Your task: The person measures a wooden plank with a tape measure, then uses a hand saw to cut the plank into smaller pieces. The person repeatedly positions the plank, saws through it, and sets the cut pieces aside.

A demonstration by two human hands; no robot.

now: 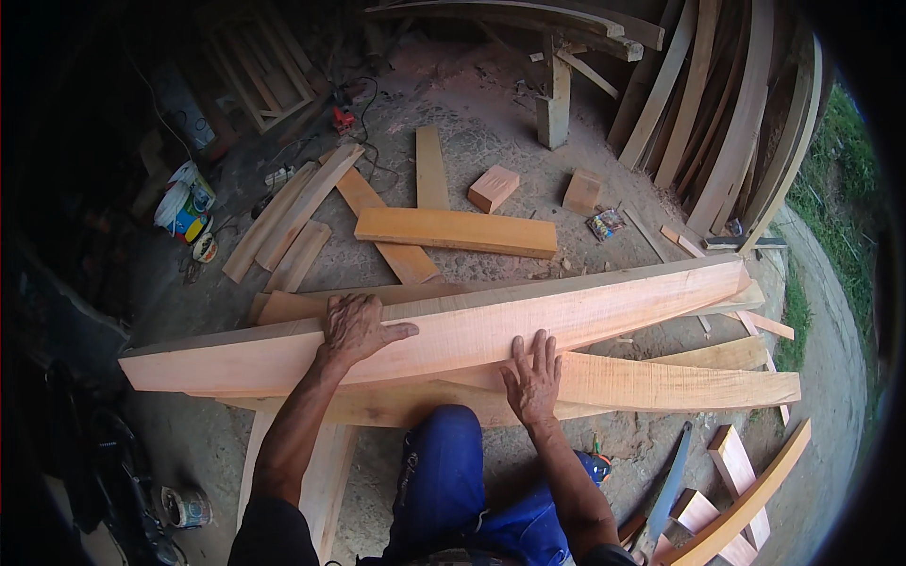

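A long, thick, pale pinkish wooden plank (604,307) stretches across in front of me, tilted with its right end farther away. My left hand (353,330) is closed over its upper edge left of the middle, fingers on top and thumb along the near face. Against the lower part of that face my right hand (533,379) lies flat, fingers stretched out and apart. Below and partly behind it, another plank (689,382) with a curved edge reaches to the right, over my knees. Boards (330,462) extend beneath on the left.
A handsaw (672,481) lies at the lower right beside wooden offcuts (741,472). Beyond the plank are an orange-toned board (458,231), wood blocks (494,188), and a red power tool (343,120) with a cord. Buckets (179,208) stand left; tall boards (727,123) lean at right.
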